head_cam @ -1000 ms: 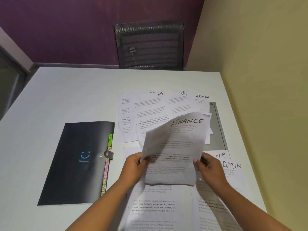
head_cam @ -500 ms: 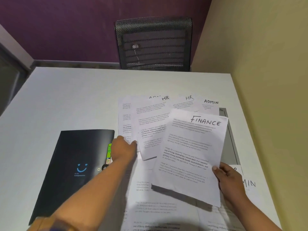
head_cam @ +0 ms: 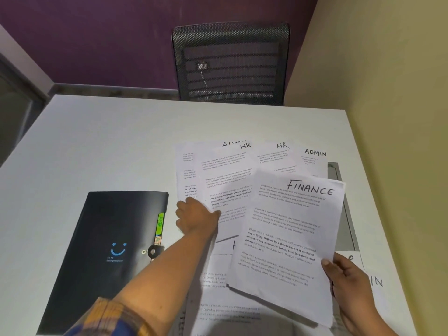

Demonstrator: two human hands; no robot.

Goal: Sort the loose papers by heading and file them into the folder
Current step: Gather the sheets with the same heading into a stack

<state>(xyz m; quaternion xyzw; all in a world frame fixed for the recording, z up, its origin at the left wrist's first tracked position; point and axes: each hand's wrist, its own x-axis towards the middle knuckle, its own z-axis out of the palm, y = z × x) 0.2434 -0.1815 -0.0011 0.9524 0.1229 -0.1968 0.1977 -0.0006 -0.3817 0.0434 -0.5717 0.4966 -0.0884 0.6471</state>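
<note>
My right hand [head_cam: 349, 284] grips the lower right edge of a sheet headed FINANCE [head_cam: 288, 234], held tilted above the other papers. My left hand [head_cam: 196, 218] reaches across to the lower left corner of a sheet headed HR [head_cam: 228, 180]; its thumb lies on that sheet, and the fingers are curled out of sight. Behind these lie a second HR sheet [head_cam: 282, 154] and an ADMIN sheet [head_cam: 315, 157]. More sheets [head_cam: 215, 275] lie underneath, near me. A black folder [head_cam: 109, 238] lies closed at the left, with coloured index tabs [head_cam: 160, 223] along its right edge.
The white table [head_cam: 109, 141] ends at a yellow wall [head_cam: 392, 117] on the right. A black mesh chair [head_cam: 230, 66] stands behind the far edge. A grey cable slot [head_cam: 345, 214] runs beside the papers. Another sheet [head_cam: 377, 281] pokes out under my right hand.
My left hand let go of the FINANCE sheet and reached left onto the HR sheet. My right hand alone now holds the FINANCE sheet, shifted right and flatter.
</note>
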